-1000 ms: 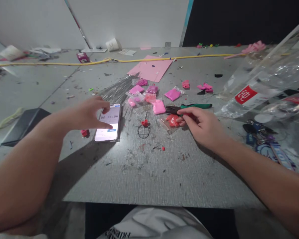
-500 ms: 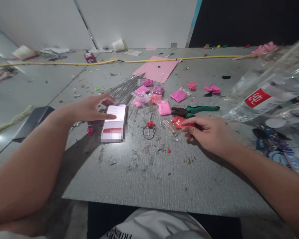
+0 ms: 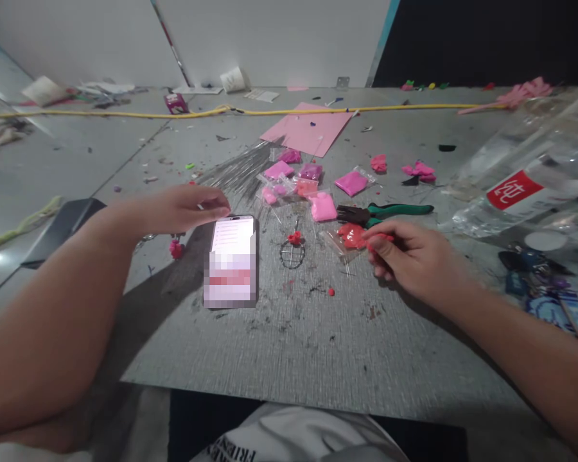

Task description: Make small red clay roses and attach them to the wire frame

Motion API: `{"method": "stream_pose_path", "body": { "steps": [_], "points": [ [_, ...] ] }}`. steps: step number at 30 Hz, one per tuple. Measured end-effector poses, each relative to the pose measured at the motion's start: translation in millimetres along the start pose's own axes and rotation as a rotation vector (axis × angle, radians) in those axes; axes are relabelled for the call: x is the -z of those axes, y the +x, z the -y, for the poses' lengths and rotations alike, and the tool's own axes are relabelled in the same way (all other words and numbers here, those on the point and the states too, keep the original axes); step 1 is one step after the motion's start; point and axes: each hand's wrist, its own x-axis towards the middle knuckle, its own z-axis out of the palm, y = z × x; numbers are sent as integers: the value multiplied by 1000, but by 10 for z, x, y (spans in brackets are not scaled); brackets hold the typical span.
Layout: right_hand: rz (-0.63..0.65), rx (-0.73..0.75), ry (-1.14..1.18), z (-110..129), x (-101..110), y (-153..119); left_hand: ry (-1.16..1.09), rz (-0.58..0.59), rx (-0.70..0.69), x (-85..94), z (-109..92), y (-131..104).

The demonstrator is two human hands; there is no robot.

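My left hand [image 3: 192, 208] is at the top edge of a lit smartphone [image 3: 232, 240] lying face up. Its fingers are loosely curved, with a gap beside the thumb, and nothing shows in them. On the right, my right hand [image 3: 404, 256] pinches a lump of red clay [image 3: 381, 237], partly hidden by the fingers. Just left of it lies a clear bag of red clay [image 3: 351, 236]. Green-handled pliers [image 3: 399, 210] rest behind that hand. Between phone and bag sits a round twisted-wire frame [image 3: 292, 255] with a red clay piece [image 3: 294, 238] on top.
Several bags of pink clay [image 3: 324, 206] lie mid-table, near a bundle of thin wires [image 3: 243, 168] and a pink sheet [image 3: 313, 128]. Plastic bottles [image 3: 515, 192] lie at right. A yellow cord [image 3: 173, 115] crosses the back. A red clay bit [image 3: 331, 291] lies in front.
The phone has slid toward me and slightly right. My left thumb has come off its screen, and that hand now sits at its top edge. My right hand still pinches the red clay.
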Motion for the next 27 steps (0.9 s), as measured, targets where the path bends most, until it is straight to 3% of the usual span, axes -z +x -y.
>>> {"method": "stream_pose_path", "body": {
  "steps": [7,12,19,27],
  "points": [
    [-52,-79,252,-18,-39,99,-90,30,-39,-25,-54,8],
    [-56,-97,221,6,-35,99,-73,82,-13,-44,-19,0],
    [10,-163,167,-90,-24,111,-30,90,-25,-76,52,59],
    [38,-242,133,-17,0,65,-28,76,-44,-95,70,79]
  ]
}}
